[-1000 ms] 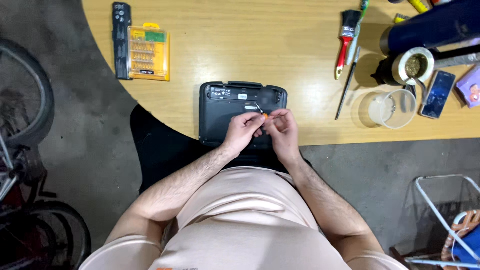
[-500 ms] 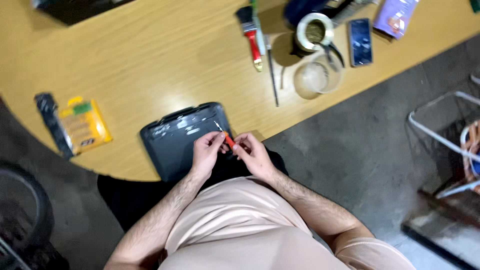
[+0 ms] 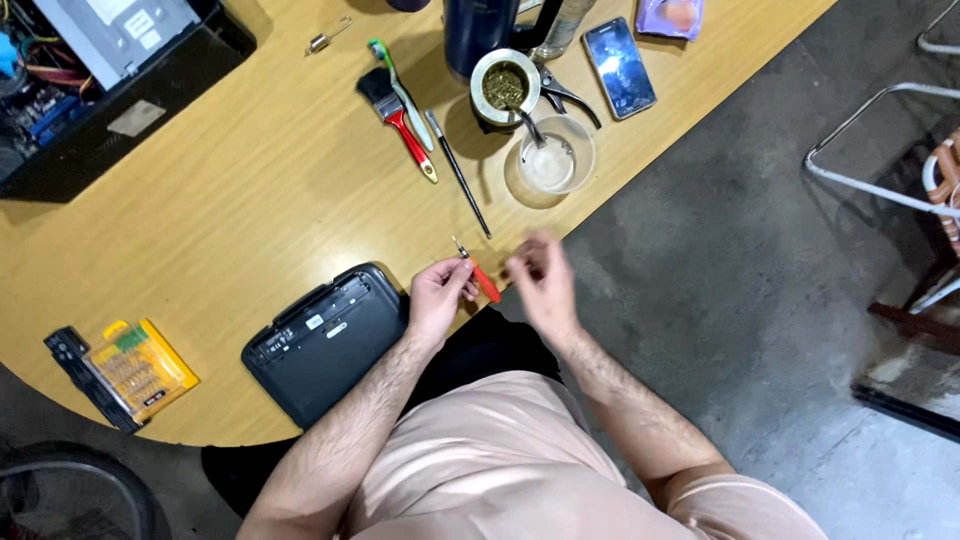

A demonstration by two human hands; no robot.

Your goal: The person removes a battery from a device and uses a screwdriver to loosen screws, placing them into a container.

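Head view: the left hand (image 3: pixel 438 292) is closed around a small screwdriver (image 3: pixel 476 271) with a red handle, its metal tip pointing up toward the middle of the table (image 3: pixel 250 200). The hand sits at the table's near edge, just beside the right end of a black netbook (image 3: pixel 325 340) that lies shut, underside up, along that edge. The right hand (image 3: pixel 540 280) hangs just off the table's near edge, over the grey floor (image 3: pixel 720 300); it is blurred, holds nothing that shows, and its fingers look loosely curled, though I cannot tell for sure. The two hands are near each other but apart, with the screwdriver handle between them.

At the near left corner lies a yellow bit case (image 3: pixel 140 368) with a black bar (image 3: pixel 88 378) touching its left side. Toward the far left corner stands an open computer case (image 3: pixel 110 80). Farther along the far side lie a red-handled paintbrush (image 3: pixel 398 122) with a green toothbrush (image 3: pixel 402 92) beside it, and a thin dark rod (image 3: pixel 458 172). Near the right edge are a clear plastic cup (image 3: pixel 556 158), a round cup of green herb (image 3: pixel 505 88), a dark flask (image 3: pixel 480 30), pliers (image 3: pixel 562 92) and a phone (image 3: pixel 620 68). A metal chair frame (image 3: pixel 880 180) stands on the floor, well apart from the table.
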